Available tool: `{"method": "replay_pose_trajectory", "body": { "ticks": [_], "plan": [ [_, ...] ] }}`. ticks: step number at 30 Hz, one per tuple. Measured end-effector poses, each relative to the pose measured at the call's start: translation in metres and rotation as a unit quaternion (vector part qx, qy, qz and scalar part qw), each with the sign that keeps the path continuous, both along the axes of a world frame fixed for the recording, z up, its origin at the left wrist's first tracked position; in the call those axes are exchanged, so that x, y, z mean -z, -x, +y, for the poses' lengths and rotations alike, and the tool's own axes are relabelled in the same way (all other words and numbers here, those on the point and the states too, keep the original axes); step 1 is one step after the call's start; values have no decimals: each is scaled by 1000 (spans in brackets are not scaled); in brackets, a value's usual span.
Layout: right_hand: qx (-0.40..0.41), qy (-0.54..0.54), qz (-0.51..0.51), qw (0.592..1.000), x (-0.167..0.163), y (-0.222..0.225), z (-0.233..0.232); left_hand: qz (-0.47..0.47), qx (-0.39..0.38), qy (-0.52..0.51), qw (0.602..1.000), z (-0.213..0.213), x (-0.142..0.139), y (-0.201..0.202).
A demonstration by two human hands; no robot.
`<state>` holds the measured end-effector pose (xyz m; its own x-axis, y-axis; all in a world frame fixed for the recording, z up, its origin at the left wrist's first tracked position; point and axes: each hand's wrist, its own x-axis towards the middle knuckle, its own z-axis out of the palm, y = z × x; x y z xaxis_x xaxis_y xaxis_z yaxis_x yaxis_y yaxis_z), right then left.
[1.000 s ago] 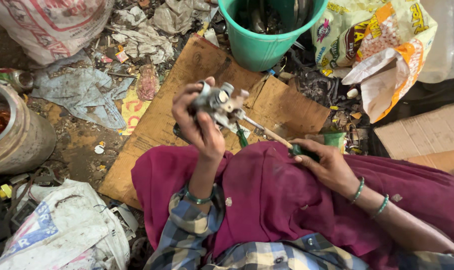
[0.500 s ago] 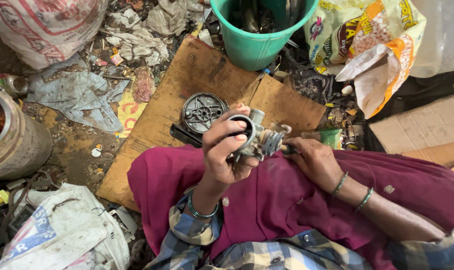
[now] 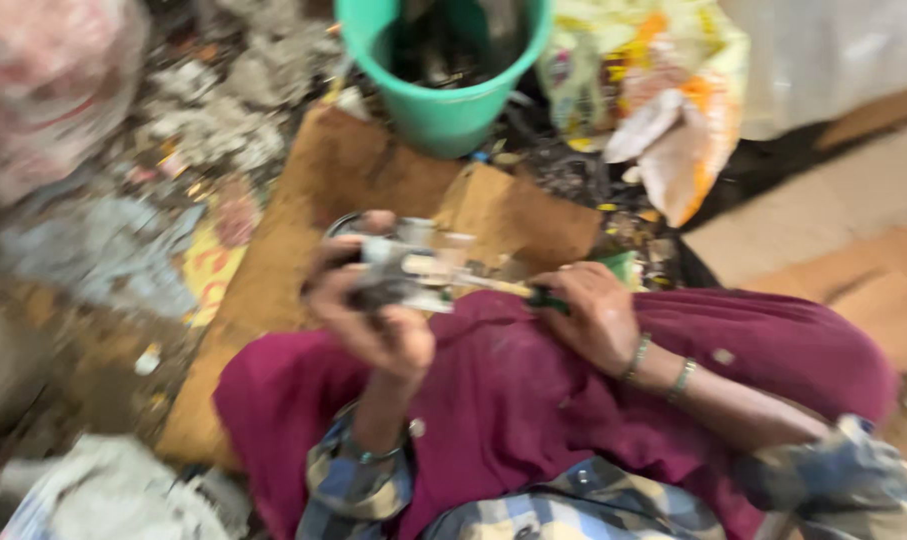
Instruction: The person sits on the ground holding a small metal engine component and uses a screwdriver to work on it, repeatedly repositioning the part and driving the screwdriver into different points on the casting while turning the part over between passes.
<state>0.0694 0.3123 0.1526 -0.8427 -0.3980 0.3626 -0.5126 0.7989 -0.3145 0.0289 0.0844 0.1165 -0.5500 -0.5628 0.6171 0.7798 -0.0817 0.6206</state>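
your left hand (image 3: 368, 305) is closed around a small grey metal engine part (image 3: 403, 272), holding it up above your maroon-draped lap (image 3: 513, 400), in front of the near edge of the cardboard sheet (image 3: 318, 215). your right hand (image 3: 593, 315) is wrapped on the green handle of a screwdriver (image 3: 493, 287). its long axis runs almost level, left to right, tip at the part. the frame is blurred, so the part's facing is unclear. a green bucket (image 3: 443, 100) stands at the cardboard's far edge.

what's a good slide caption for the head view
Left hand grips a metal part while right hand works a screwdriver into it.
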Motion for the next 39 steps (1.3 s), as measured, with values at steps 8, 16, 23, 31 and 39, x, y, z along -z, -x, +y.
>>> {"method": "replay_pose_trajectory", "body": {
  "ticks": [8, 16, 23, 31, 39],
  "plan": [
    [39, 59, -74, 995, -29, -1, 12, -70, 262, -107, 957, -42, 19, 36],
    [-51, 252, -265, 929, -18, -2, 29, -71, 413, -139, 897, -74, 60, 47],
    [-30, 389, -626, 675, -6, -16, 27, -52, 429, -289, 854, -64, 93, 46],
    [-42, -37, 4, 998, -14, -13, 22, -137, 413, -359, 825, -49, 98, 49],
    [-119, 338, -266, 895, -39, 2, 26, -163, 398, -448, 784, -44, 81, 47]
  ]
}}
